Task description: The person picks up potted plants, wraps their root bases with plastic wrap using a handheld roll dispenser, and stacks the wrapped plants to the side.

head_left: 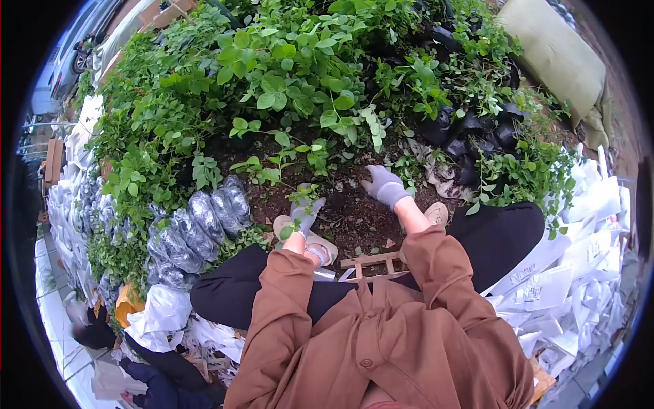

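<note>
My left hand (306, 213), in a grey glove, is closed around a small leafy seedling (300, 195) low over the dark soil (351, 215). Leaves show above the fingers and beside the wrist, partly covering the hand. To the right, my gloved right hand (386, 187) reaches down at the soil with its fingers apart; nothing shows in them. Just beyond both hands grow leafy green plants (300, 82). Between my legs, near my shoes, lies a wooden frame (372, 264).
Plastic-wrapped bundles (197, 225) line the left side. White bags and sheets (565, 279) pile up at right. Black plastic pots or bags (470, 140) sit among plants, and a large pale green roll (558, 54) lies beyond. Another person (163, 378) is at lower left.
</note>
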{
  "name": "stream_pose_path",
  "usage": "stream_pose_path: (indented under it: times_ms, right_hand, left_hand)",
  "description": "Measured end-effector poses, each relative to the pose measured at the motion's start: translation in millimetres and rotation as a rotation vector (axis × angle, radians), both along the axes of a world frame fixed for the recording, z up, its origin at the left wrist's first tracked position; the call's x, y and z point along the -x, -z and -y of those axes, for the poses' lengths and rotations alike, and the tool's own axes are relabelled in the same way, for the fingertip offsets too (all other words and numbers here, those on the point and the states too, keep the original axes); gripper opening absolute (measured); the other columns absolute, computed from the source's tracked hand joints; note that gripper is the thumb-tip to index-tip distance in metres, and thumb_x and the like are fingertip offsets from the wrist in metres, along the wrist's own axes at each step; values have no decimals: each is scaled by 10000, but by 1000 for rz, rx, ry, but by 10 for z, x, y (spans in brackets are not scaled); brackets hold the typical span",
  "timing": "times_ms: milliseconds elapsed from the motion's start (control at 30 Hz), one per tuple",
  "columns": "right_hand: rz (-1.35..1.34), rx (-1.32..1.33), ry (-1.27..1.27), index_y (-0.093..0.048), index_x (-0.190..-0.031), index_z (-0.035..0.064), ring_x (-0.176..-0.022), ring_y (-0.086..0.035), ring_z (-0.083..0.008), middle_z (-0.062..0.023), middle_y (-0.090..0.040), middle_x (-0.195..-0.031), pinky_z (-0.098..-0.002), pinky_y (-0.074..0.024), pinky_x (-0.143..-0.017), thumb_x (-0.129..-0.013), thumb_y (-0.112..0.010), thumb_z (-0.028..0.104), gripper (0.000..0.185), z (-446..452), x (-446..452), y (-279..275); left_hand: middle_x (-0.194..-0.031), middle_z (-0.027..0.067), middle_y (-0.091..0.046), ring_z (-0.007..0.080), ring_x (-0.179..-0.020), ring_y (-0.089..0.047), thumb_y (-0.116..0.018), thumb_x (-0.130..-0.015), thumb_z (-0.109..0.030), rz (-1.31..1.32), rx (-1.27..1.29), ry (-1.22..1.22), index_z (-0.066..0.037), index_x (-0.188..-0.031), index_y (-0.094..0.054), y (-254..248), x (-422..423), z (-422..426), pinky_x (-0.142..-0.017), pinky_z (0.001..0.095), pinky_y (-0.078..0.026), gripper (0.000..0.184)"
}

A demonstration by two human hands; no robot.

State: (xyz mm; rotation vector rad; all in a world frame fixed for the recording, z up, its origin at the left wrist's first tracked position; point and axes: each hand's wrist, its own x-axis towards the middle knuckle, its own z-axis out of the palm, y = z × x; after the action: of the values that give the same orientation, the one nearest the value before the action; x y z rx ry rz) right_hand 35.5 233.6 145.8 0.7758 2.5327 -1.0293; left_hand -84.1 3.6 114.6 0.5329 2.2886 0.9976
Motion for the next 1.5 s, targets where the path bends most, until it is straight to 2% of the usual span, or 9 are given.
stream_pose_path:
  times_ms: [200, 467, 600, 867, 1000, 1067, 1333, 1467, 1500]
  right_hand:
    - [679, 313, -9, -627, -958, -25, -737, -631, -300, -190, -656, -836, -372, -486, -685, -724, -640, 458, 537, 49, -1427, -588]
    - [-57, 53, 249, -332, -1327, 84, -885, -604, -396, -223, -613, -986, -429, -468, -776, -757, -598, 108, 630, 397, -1695, -700]
    - [-172, 1237, 649, -187, -1429, 141, -486, -458, -74, -38, -591, -779, -228, -358, -386, -828, -552, 77, 706, 314, -1044, -886]
    - [-231, 1156, 634, -317, -1401, 156, -485, -426, -24, -6, -572, -748, -167, -288, -389, -834, -551, 75, 618, 647, -822, -489]
    - [-492, 155, 318, -339, -1379, 152, -683, -623, -314, -173, -651, -868, -391, -472, -607, -824, -566, 110, 602, 808, -696, 280]
    - [-53, 186, 334, -330, -1379, 202, -790, -614, -415, -256, -627, -876, -447, -465, -694, -817, -568, 172, 611, 801, -557, -204]
    - [-156, 238, 402, -296, -1382, 264, -798, -584, -440, -275, -601, -849, -481, -454, -678, -808, -561, 221, 633, 888, -560, -24]
    - [-62, 200, 330, -248, -1398, 282, -795, -597, -427, -246, -621, -871, -487, -464, -693, -814, -542, 240, 656, 846, -552, -54]
    - [-48, 186, 307, -241, -1400, 283, -794, -598, -425, -243, -622, -876, -486, -466, -690, -814, -543, 239, 661, 841, -559, -72]
  left_hand:
    - [-1170, 111, -577, 259, -1039, -561, -622, -788, -374, -480, 212, 250, -79, -1168, -529, 563, 187, 52, -881, 354, -446, 490]
    - [-1102, 60, -629, 254, -1016, -573, -689, -699, -384, -84, 404, 247, -110, -1095, -602, -78, 312, -340, -895, 328, -440, 489]
    - [-1151, 62, -607, 213, -1047, -561, -646, -753, -392, -76, 397, 278, -99, -1136, -573, 48, 360, -347, -894, 319, -443, 488]
    - [-1239, 71, -544, 198, -1116, -520, -467, -855, -236, -230, 320, 341, -55, -1194, -514, 279, 223, -376, -957, 343, -395, 387]
    - [-1218, 71, -559, 201, -1104, -530, -451, -883, -181, 1, -86, 95, -34, -1215, -492, 641, 117, -306, -952, 323, -399, 365]
    - [-1178, 79, -575, 204, -1050, -551, -491, -865, -185, -6, -106, 59, -31, -1233, -472, 901, 122, -268, -904, 318, -420, 399]
    - [-932, -25, -621, 98, -835, -586, -651, -801, -239, 676, -251, -400, -162, -1119, -552, -269, 68, -393, -680, 276, -428, 342]
    - [-949, 19, -615, 145, -837, -594, -686, -780, -162, 222, -393, 5, -84, -1086, -551, 858, 209, -280, -762, 317, -495, 344]
    - [-960, 37, -611, 150, -851, -590, -699, -755, -106, 588, -630, -164, -64, -1077, -544, 863, 210, -286, -785, 309, -495, 360]
